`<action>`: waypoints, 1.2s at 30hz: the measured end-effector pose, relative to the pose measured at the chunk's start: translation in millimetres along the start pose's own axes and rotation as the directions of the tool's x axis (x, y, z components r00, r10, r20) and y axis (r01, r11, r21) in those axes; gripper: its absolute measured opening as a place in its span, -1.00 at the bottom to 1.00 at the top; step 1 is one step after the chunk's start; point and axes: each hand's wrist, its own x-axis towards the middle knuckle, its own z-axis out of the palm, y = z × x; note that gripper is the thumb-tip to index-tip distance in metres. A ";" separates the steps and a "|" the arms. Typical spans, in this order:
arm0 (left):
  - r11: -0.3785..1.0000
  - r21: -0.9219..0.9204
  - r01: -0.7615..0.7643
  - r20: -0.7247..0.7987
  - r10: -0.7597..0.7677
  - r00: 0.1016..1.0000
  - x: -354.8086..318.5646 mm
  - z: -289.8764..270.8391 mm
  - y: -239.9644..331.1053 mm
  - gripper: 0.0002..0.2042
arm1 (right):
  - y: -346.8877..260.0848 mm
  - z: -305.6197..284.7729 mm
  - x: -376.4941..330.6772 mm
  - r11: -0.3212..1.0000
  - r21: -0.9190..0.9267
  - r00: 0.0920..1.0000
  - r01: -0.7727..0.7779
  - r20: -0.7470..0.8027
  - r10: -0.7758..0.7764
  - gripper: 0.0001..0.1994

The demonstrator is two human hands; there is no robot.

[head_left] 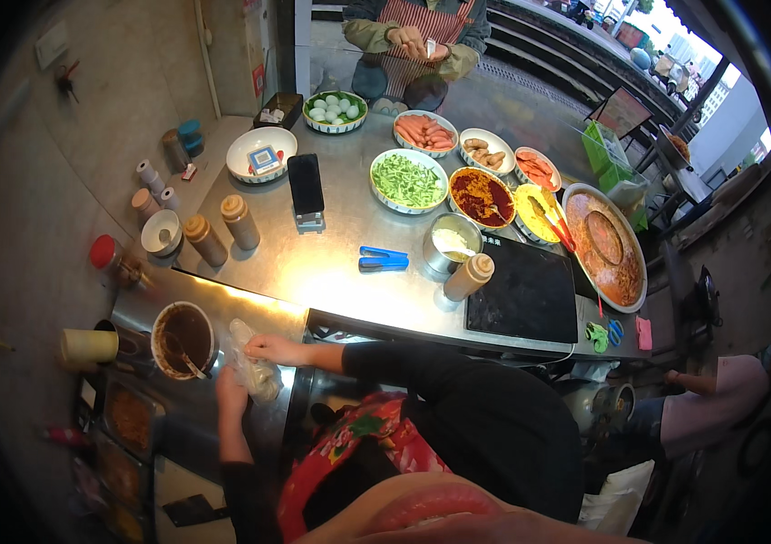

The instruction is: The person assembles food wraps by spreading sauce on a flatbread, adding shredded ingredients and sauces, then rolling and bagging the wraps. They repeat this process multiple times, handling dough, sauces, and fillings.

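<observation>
a clear plastic bag of something pale (265,383) is grasped by both hands at the lower metal counter (269,431), just right of a pot of dark sauce (214,337). its upper part is pinched by the fingers of the right hand (274,349), its left edge gripped by the left hand (231,392) — whether it is rested on the metal cannot be told. farther off, a blue stapler-like tool (383,259) is brightly lit; beyond it, shredded greens (406,179) are held in a bowl (408,211). farthest, a small pale object (430,47) is held by a person in a striped apron (417,18).

Holding a plastic bag (264,381) in left hand (231,388) and right hand (274,350), just right of a dark-sauce bowl (213,337); facing a table (313,276) bearing a black phone (306,184).
</observation>
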 end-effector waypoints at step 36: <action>0.951 -0.303 0.057 0.010 -0.057 0.998 -17.5 -40.0 19.3 -0.81 | -42.7 14.2 32.4 0.959 -0.166 0.944 -0.229 0.201 0.260 -0.92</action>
